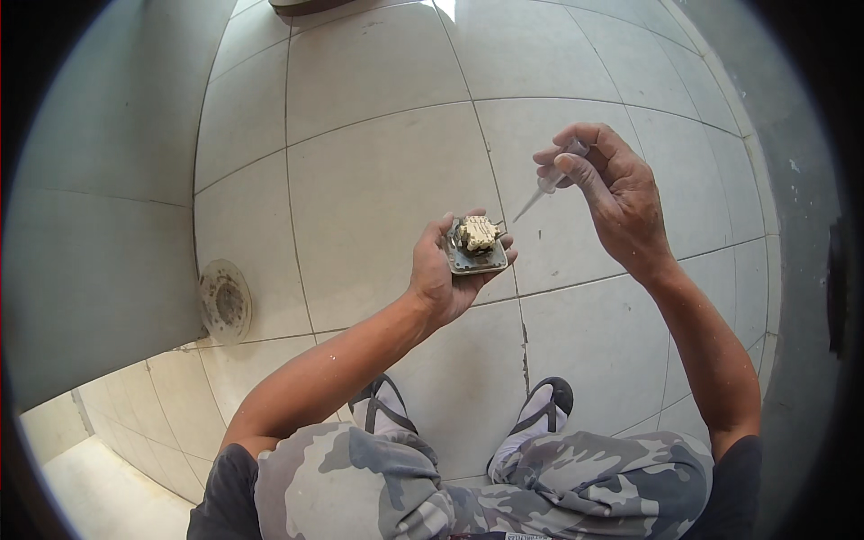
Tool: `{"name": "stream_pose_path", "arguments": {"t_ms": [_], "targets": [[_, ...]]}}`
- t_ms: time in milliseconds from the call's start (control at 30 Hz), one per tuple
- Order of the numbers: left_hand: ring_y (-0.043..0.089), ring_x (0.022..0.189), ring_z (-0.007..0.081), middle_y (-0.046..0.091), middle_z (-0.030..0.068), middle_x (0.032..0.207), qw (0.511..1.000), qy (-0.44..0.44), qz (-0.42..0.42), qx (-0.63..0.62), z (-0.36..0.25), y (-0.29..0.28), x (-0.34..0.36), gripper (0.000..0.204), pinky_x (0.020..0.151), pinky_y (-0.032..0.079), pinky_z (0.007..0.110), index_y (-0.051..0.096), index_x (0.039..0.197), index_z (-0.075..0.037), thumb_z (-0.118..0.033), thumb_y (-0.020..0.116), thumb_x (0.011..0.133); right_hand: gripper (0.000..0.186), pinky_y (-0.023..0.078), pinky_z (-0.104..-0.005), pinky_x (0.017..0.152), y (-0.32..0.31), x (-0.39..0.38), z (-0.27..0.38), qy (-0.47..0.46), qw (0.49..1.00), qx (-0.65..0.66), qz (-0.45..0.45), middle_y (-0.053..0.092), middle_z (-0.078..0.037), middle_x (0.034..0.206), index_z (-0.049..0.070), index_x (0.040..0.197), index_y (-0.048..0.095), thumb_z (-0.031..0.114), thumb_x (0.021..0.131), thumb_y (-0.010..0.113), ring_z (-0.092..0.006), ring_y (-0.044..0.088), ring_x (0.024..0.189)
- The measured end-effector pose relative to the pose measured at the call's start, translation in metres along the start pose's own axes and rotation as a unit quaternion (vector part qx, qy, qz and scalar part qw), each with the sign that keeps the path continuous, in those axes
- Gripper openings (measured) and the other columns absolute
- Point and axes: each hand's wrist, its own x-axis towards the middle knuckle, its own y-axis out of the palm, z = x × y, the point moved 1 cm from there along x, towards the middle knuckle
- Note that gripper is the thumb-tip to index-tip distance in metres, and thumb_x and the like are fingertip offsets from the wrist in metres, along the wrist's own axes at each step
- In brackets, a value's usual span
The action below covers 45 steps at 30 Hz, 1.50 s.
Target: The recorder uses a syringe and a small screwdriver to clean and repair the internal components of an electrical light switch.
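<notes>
My left hand (438, 277) is closed around the edges of an electrical wall switch or socket (477, 257); which of the two I cannot tell. Its back faces up, with a cream terminal block on a grey square plate. Raised to the right, my right hand (621, 193) grips a screwdriver (550, 183) by its clear handle. The thin shaft slants down to the left, its tip close to the block but apart from it.
Pale floor tiles (378, 171) spread below my hands. To the left stands a grey panel (108, 180), with a round, stained drain cover (225, 301) beside its base. A grey wall (801, 297) curves along the right. My sandalled feet (544, 409) are below.
</notes>
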Motion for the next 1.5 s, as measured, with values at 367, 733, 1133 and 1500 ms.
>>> {"name": "stream_pose_path", "arguments": {"t_ms": [367, 733, 1133, 1500], "targets": [[0.06, 0.11, 0.0334, 0.056, 0.0239, 0.117, 1.0, -0.013, 0.007, 0.015, 0.003, 0.011, -0.011, 0.054, 0.105, 0.051, 0.049, 0.041, 0.136, 0.0, -0.041, 0.024, 0.106, 0.02, 0.061, -0.0304, 0.08, 0.017, -0.012, 0.013, -0.01, 0.998, 0.059, -0.02, 0.071, -0.013, 0.092, -0.001, 0.112, 0.058, 0.015, 0.101, 0.058, -0.0184, 0.072, 0.093], [0.061, 0.107, 0.0327, 0.059, 0.0195, 0.114, 0.999, 0.005, 0.004, 0.04, 0.003, 0.008, -0.012, 0.052, 0.102, 0.051, 0.049, 0.042, 0.135, -0.001, -0.041, 0.028, 0.105, 0.019, 0.061, -0.0308, 0.08, 0.021, -0.012, 0.013, -0.005, 0.998, 0.054, -0.006, 0.072, -0.013, 0.094, 0.0, 0.113, 0.058, 0.014, 0.101, 0.056, -0.0172, 0.072, 0.092], [0.062, 0.104, 0.0311, 0.06, 0.0175, 0.112, 0.998, -0.008, -0.017, 0.054, 0.003, 0.001, -0.009, 0.051, 0.099, 0.053, 0.047, 0.045, 0.134, -0.002, -0.041, 0.03, 0.104, 0.016, 0.058, -0.0315, 0.084, 0.02, -0.012, 0.004, -0.007, 0.998, 0.053, 0.027, 0.072, -0.011, 0.092, -0.001, 0.11, 0.058, 0.012, 0.102, 0.053, -0.0164, 0.071, 0.089], [0.064, 0.097, 0.0282, 0.058, 0.0149, 0.107, 0.991, 0.015, -0.049, 0.127, 0.005, -0.002, -0.009, 0.047, 0.09, 0.057, 0.044, 0.049, 0.128, -0.003, -0.04, 0.035, 0.103, 0.035, 0.041, -0.0292, 0.053, 0.002, 0.003, 0.018, 0.13, 0.948, -0.234, 0.173, 0.058, -0.005, 0.062, -0.002, 0.085, 0.067, 0.03, 0.098, 0.061, -0.0119, 0.051, 0.057]]}}
